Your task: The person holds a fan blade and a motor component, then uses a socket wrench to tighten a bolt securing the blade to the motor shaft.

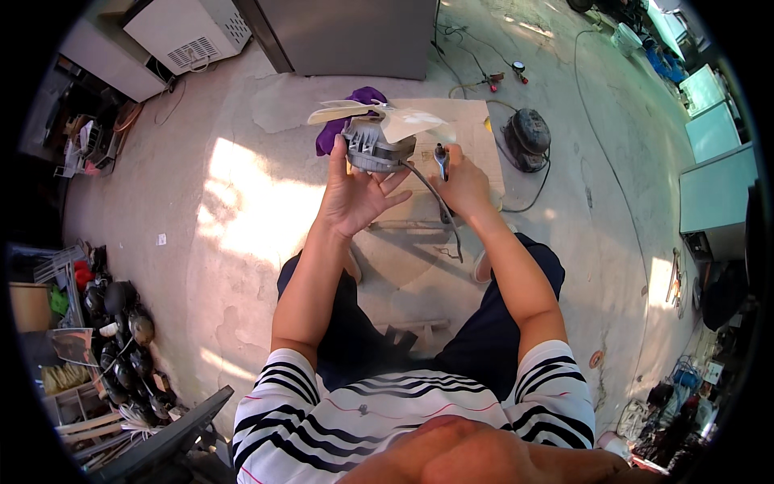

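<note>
In my left hand (355, 198) I hold up a grey fan motor (376, 152), thumb on one side and fingers beneath it. Pale fan blades (415, 123) stick out from its top, and a dark cable (435, 194) hangs down from it. My right hand (465, 184) is closed around a ratchet wrench (441, 161), whose head points up, just right of the motor. A purple cloth (347, 121) lies behind the motor on the cardboard-coloured work board (476, 121).
A black compressor (528, 139) stands right of the board, with a cord. A grey fridge-like cabinet (347, 36) is beyond it. Gauges with hoses (493, 79) lie on the concrete floor at the back. Several dark compressors (125, 339) are piled at left; pale panels (713, 202) stand at right.
</note>
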Tool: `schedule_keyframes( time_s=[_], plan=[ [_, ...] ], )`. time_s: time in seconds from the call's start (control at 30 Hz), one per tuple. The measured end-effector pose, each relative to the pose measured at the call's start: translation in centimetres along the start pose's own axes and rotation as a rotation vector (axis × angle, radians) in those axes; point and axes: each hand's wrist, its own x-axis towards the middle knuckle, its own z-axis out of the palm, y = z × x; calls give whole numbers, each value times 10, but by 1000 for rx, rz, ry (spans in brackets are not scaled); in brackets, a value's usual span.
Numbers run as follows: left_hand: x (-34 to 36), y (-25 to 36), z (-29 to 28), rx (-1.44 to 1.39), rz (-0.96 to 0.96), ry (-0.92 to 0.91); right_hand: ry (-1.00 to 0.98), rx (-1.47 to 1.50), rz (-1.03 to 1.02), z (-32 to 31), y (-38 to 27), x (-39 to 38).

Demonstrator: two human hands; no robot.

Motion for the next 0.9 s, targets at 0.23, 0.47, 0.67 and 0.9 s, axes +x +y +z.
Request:
schedule_keyframes(
  time_s=[0.23, 0.47, 0.67, 0.9],
  plan=[
    [8, 1, -9, -24, 64, 41, -60, 45, 55, 2, 13, 19],
    [13, 2, -13, 47, 151, 64, 274, 1157, 13, -55, 6, 11],
    [24, -16, -6, 289, 335, 143, 287, 690, -338, -51, -28, -24],
    [31, -39, 28, 437, 480, 118, 296, 486, -383, -40, -33, -26]
  ],
)
